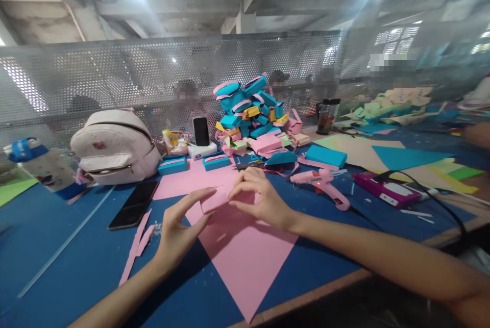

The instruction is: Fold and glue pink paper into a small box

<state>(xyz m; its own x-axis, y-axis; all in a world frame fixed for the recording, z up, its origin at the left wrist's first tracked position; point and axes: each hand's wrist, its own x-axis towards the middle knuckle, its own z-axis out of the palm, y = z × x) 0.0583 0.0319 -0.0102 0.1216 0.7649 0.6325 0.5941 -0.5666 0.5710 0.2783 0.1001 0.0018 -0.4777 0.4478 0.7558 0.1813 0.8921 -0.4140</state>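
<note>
Between my two hands is a small folded pink paper piece (215,200), held above a large pink sheet (250,261) on the blue table. My left hand (179,223) grips its left side, with thumb and forefinger curved around it. At its right side, my right hand (260,198) pinches the paper between thumb and fingers. Part of the piece is hidden behind the right fingers. A pink hot glue gun (321,185) lies to the right of my right hand. Left of my left hand lie torn pink paper strips (137,246).
A black phone (133,205) and a white backpack (115,147) are on the left, beside a bottle (48,170). At the back rises a pile of blue, pink and yellow paper boxes (252,114). A purple power strip (386,189) with cables lies right, near coloured sheets (409,157).
</note>
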